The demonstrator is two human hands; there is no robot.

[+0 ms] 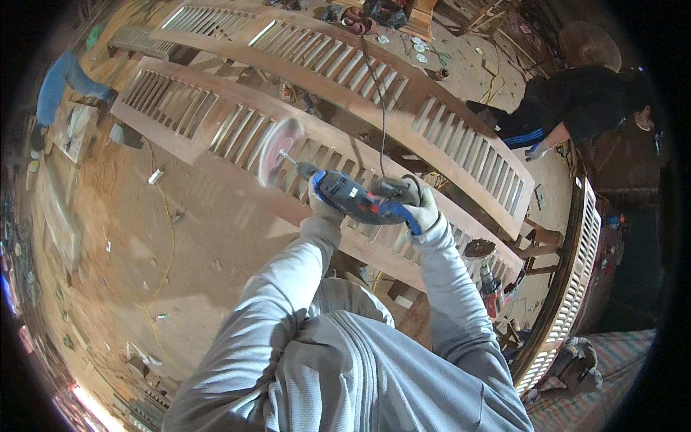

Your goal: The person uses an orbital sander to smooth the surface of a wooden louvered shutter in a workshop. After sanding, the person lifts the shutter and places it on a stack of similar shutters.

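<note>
Fingers of both my gloved hands are clenched on one blue and black power drill [353, 198]: my left hand [324, 205] wraps the front of its body just behind the chuck, and my right hand [421, 209] closes around the rear handle. I see the drill held level above a long slatted wooden panel [216, 115], its spinning sanding disc [279, 151] blurred pink and touching the slats near the panel's middle. One black cord [378, 108] runs from the drill's rear up across a second slatted panel [345, 61] lying just beyond the first. I count a third slatted panel, painted pale [576, 288], curving along the right side, and a fourth, smaller one [140, 39] at the upper left. Two other people show: one in dark clothes [576, 104] bending beside the far end of the second panel with a gloved hand [536, 151] lowered, and one in blue [61, 83] at the far left. Another power tool [489, 277] lies under the near panel's right end. The sawdust floor [187, 245] carries a yellow cord [171, 230].
</note>
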